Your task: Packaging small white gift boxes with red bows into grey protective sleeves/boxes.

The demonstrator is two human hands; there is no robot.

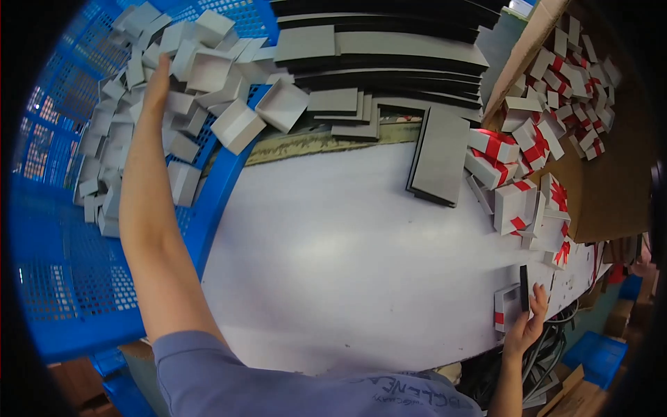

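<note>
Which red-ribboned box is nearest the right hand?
The open white box at the right hand; it sits apart, while the other ribboned boxes lie heaped farther off, beside and inside the carton.

Only a thin side of the left hand shows among the white boxes, so its fingers and anything they touch cannot be made out. The upper edge cuts off the stack of grey-and-black sheets, and the dark fisheye rim crops the blue plastic crate. The farther red-ribboned boxes overlap, too small to count.
</note>
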